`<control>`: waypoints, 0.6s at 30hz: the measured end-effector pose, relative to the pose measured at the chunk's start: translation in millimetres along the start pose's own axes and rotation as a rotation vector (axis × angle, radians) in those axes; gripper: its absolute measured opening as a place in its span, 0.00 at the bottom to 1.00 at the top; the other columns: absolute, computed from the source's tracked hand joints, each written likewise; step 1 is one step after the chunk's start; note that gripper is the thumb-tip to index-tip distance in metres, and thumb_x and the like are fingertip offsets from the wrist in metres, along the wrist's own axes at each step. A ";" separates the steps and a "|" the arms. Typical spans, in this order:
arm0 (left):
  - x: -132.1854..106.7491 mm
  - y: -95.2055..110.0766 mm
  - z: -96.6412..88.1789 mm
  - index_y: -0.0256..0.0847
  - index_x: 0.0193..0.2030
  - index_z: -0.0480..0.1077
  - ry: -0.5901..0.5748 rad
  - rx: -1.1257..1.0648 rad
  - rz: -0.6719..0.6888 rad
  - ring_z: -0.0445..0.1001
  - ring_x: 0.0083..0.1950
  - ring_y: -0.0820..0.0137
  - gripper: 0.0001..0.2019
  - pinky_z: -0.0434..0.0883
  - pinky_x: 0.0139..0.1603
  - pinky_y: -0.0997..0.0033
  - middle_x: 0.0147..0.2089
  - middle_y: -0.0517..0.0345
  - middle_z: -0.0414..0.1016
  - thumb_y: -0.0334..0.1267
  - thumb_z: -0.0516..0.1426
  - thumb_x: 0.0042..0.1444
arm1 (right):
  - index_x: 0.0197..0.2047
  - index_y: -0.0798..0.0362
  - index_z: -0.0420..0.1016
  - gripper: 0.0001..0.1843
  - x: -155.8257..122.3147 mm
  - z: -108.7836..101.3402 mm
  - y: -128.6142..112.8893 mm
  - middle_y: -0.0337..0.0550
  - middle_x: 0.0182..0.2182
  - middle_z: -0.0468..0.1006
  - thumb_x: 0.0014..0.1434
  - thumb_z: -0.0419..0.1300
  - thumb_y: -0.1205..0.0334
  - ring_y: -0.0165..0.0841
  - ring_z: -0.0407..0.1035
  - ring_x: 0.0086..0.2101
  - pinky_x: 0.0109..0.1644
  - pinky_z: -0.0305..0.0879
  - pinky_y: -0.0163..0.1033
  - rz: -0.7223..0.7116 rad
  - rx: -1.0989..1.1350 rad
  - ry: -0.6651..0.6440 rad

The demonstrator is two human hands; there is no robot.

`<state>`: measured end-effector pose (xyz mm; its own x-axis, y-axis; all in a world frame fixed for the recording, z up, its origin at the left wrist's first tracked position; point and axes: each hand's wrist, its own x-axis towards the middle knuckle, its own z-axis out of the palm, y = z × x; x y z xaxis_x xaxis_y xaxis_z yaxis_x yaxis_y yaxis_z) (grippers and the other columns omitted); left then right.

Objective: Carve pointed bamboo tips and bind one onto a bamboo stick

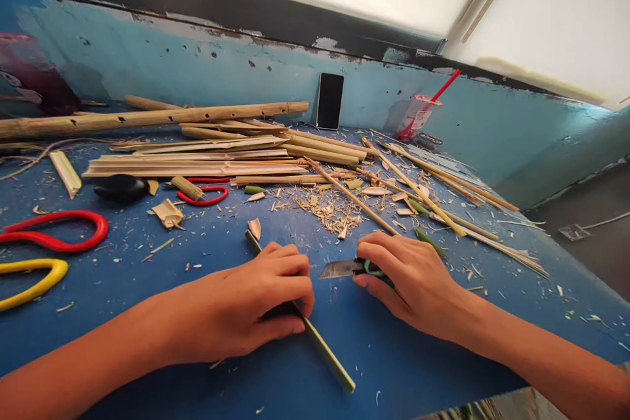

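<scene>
My left hand (275, 298) is closed around a thin green bamboo strip (327, 354), which slants across the blue table top (197, 387) from upper left to lower right. Both ends of the strip stick out past the fingers; its middle is hidden under them. Just to the right, my right hand (408, 275) grips a box cutter (374, 268) with a dark green handle. Its bare metal blade points left toward the left hand, apart from the strip. A small pale bamboo chip (254, 229) lies by the strip's far end.
Split bamboo pieces (197, 164) and a long bamboo pole (157, 117) lie at the back. Shavings (329, 210) are scattered mid-table. Red-handled (98, 230) and yellow-handled (49, 275) tools sit at left. A phone (329, 102) and a drink cup (417, 118) stand along the wall.
</scene>
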<state>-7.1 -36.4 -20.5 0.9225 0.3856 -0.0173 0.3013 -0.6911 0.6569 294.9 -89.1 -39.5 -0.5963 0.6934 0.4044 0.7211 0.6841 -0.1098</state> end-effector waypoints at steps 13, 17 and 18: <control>3.9 -17.9 3.4 0.46 0.41 0.73 -0.001 -0.061 -0.027 0.72 0.47 0.68 0.06 0.59 0.63 0.67 0.44 0.65 0.76 0.33 0.65 0.69 | 0.36 0.49 0.77 0.21 6.9 5.2 -21.8 0.37 0.30 0.77 0.81 0.52 0.52 0.32 0.63 0.30 0.35 0.53 0.45 -0.065 0.161 -0.142; 2.6 -20.0 3.9 0.46 0.40 0.73 -0.015 -0.059 -0.033 0.73 0.47 0.68 0.06 0.55 0.67 0.67 0.44 0.66 0.75 0.34 0.65 0.69 | 0.38 0.49 0.78 0.18 7.3 8.6 -19.4 0.36 0.32 0.79 0.79 0.56 0.53 0.32 0.64 0.31 0.35 0.53 0.45 -0.054 0.195 -0.133; 2.8 -21.2 4.1 0.47 0.40 0.73 -0.016 -0.058 -0.026 0.73 0.47 0.69 0.06 0.55 0.67 0.67 0.43 0.66 0.75 0.34 0.65 0.69 | 0.38 0.49 0.78 0.17 7.1 9.2 -19.4 0.36 0.31 0.79 0.79 0.57 0.54 0.32 0.64 0.31 0.35 0.53 0.45 -0.060 0.195 -0.131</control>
<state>-9.9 -23.1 -37.5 0.9184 0.3930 -0.0462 0.3108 -0.6440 0.6990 273.5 -95.4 -42.8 -0.6856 0.6653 0.2955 0.6092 0.7466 -0.2674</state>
